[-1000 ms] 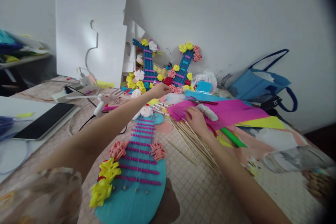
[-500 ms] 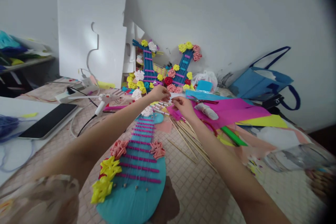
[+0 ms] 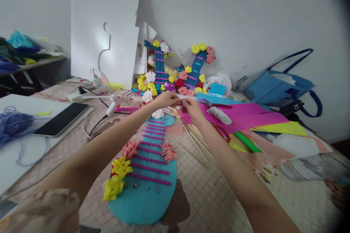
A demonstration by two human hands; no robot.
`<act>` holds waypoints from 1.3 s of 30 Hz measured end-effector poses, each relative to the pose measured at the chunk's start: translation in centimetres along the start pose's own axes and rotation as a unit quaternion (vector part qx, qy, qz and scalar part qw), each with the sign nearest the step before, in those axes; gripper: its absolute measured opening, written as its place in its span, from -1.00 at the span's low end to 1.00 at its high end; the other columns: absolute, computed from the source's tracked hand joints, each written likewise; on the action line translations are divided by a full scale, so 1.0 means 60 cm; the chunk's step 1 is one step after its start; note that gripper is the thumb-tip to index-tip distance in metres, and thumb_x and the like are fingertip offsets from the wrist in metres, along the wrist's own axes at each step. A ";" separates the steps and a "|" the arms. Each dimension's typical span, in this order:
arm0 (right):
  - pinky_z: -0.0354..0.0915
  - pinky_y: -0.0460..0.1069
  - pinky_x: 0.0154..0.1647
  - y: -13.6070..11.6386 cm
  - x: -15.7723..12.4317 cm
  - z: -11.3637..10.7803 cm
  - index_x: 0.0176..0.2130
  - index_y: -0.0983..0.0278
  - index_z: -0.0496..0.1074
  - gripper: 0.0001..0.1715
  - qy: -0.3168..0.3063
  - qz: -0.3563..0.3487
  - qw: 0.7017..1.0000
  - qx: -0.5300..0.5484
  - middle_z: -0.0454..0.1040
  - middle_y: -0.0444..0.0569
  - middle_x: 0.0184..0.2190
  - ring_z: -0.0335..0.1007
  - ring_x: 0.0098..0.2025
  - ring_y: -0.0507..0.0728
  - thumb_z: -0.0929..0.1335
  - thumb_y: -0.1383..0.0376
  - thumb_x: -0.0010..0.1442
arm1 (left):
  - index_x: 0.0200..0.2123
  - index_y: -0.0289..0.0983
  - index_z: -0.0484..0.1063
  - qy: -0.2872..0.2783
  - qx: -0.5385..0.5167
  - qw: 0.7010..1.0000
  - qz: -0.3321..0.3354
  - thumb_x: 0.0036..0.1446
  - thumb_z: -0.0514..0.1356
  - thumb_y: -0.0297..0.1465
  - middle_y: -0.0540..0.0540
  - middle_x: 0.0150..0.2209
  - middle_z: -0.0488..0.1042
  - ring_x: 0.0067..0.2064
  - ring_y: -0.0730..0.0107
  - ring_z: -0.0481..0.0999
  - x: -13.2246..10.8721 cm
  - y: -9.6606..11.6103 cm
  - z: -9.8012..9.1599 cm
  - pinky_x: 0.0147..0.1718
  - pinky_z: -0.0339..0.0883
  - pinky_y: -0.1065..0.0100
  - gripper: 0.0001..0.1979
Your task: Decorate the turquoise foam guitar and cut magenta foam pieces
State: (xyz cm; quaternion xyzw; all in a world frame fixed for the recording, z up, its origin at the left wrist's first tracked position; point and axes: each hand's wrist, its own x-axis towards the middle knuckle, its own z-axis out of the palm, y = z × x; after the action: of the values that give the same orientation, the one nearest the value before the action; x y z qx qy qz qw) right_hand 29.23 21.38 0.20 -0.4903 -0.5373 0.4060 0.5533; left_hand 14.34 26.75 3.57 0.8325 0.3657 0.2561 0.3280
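Observation:
My left hand (image 3: 168, 99) and my right hand (image 3: 191, 108) meet fingertip to fingertip above the far end of a turquoise paper guitar (image 3: 143, 204). Both are pinched closed; whatever lies between the fingers is too small to make out. The guitar lies flat, crossed by magenta strips (image 3: 153, 167) and thin strings. Pink paper flowers (image 3: 167, 152) sit on both its sides, yellow paper flowers (image 3: 113, 186) on its left edge. A white flower (image 3: 158, 114) is close under my left wrist. Wooden sticks (image 3: 197, 140) lie below my right hand.
A white glue gun (image 3: 112, 105) with its cable stands left of the guitar, near a phone (image 3: 62, 119) and purple yarn (image 3: 13, 125). Two blue flowered guitars (image 3: 161, 66) lean at the back. Pliers (image 3: 218, 105), magenta paper (image 3: 246, 118) and a clear bottle (image 3: 314, 165) lie right.
My hands have come together, and their fingertips now meet. The whole view has shifted, so the table things appear slightly further right.

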 end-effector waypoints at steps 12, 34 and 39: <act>0.15 -0.14 -0.64 -0.005 -0.084 0.012 -0.37 0.25 0.37 -0.63 0.046 -0.012 0.996 0.070 0.38 -0.22 -0.56 0.20 -0.64 -0.07 0.41 0.02 -0.01 | -0.63 -0.29 0.25 0.068 0.042 0.995 0.060 0.13 0.07 -0.45 0.03 -0.65 0.26 -0.54 0.49 0.27 -0.080 0.033 0.009 -0.48 0.12 0.44 -0.72; 0.00 -0.14 -0.71 -0.035 -0.198 0.049 -0.56 0.27 0.26 -0.49 -0.079 0.099 0.975 0.183 0.18 -0.25 -0.71 0.08 -0.71 -0.08 0.38 -0.08 0.04 | -0.48 -0.29 0.30 0.115 -0.020 0.985 0.125 0.15 0.09 -0.44 0.05 -0.54 0.32 -0.46 0.51 0.30 -0.198 0.092 0.042 -0.44 0.20 0.46 -0.85; -0.01 -0.14 -0.72 -0.039 -0.205 0.048 -0.55 0.28 0.29 -0.42 -0.068 0.094 0.979 0.168 0.17 -0.24 -0.72 0.09 -0.72 -0.08 0.30 -0.16 0.09 | -0.42 -0.31 0.34 0.110 -0.171 0.978 0.048 0.16 0.08 -0.43 0.03 -0.52 0.37 -0.50 0.54 0.35 -0.214 0.091 0.052 -0.50 0.26 0.48 -0.88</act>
State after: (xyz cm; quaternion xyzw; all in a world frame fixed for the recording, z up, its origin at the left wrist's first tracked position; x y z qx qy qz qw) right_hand 25.04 9.20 -0.08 -0.4101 -0.4494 0.5728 0.5493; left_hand 11.12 12.81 3.15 0.7474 0.3096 0.4203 0.4109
